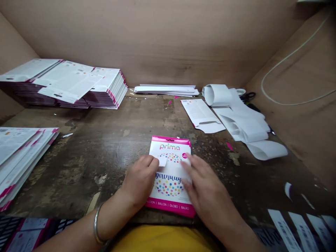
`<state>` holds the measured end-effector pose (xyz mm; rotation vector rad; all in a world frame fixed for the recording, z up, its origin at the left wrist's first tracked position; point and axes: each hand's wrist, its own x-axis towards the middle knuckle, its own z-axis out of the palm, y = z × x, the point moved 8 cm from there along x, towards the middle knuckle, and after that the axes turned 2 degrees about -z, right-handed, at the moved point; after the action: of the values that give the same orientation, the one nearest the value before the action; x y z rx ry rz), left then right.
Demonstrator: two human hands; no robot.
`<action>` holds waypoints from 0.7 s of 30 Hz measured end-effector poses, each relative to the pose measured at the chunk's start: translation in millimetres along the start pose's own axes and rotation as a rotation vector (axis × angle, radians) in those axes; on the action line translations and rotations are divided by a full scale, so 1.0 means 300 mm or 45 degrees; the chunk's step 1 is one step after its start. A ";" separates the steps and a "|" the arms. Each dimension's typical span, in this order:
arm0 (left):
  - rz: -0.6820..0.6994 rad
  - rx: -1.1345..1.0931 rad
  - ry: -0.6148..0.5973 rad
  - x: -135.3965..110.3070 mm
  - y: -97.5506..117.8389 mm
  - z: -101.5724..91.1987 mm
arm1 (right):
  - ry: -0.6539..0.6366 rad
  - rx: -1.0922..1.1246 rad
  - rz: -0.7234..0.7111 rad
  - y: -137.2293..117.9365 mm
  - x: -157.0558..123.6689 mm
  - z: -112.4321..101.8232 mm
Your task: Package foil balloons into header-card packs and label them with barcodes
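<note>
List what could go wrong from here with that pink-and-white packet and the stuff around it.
The white slip at the left hand overlaps the packet's printed front, so it might crease or hide some print.

The loose packet atop the far-left stacks juts past their front and could slide off if bumped.

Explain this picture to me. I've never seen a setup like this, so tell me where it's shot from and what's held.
There's no machine here: a person wears the camera on their head, looking forward and down. The bare left hand seems to pinch a white slip over the pink-and-white packet. The right hand, blurred, is at the packet's right side. On the table, stacks stand at the left; an envelope and a curling strip lie farther right.
</note>
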<state>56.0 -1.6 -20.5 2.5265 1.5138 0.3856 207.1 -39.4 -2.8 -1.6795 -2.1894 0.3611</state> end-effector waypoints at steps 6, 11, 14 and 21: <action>-0.165 -0.466 0.168 -0.008 -0.075 -0.035 | -0.324 -0.106 -0.257 -0.118 -0.008 0.118; -0.169 -0.434 0.144 -0.013 -0.074 -0.033 | -0.342 -0.012 -0.307 -0.191 0.048 0.153; -0.118 -0.297 0.185 -0.018 -0.054 -0.036 | -0.370 0.031 -0.324 -0.195 0.075 0.152; -0.014 -0.045 0.224 -0.025 -0.019 -0.033 | -0.338 -0.055 -0.408 -0.088 0.001 0.064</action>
<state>44.9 -5.3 -13.5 2.5128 1.5644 0.6420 175.7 -45.7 -9.4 -1.3306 -2.6260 0.4727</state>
